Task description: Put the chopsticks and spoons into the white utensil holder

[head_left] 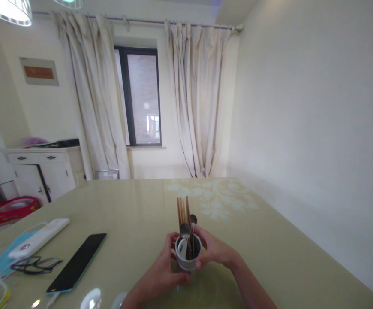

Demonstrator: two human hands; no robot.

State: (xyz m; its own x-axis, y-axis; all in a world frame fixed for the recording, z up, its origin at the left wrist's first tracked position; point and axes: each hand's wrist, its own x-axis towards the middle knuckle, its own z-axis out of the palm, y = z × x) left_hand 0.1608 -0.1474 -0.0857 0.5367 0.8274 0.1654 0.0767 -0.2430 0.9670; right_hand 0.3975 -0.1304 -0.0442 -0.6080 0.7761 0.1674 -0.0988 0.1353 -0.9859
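Note:
A small white cup [186,262] stands on the table in front of me, holding several wooden chopsticks [183,211], a metal spoon [184,231], a second spoon [193,219] and a white spoon-like piece [182,247]. From the left, my left hand [166,268] curls around the cup, its thumb low at the front and its fingers at the far left side. My right hand [215,250] grips the opposite side, thumb near the rim in front and fingers behind. The cup's lower part is partly hidden by my left thumb.
On the left of the glossy table [135,214] lie a black phone [77,262] with a cable, folded eyeglasses [36,265], a white power bank [40,237] and a blue face mask [3,259]. A wall [315,128] borders the table's right side.

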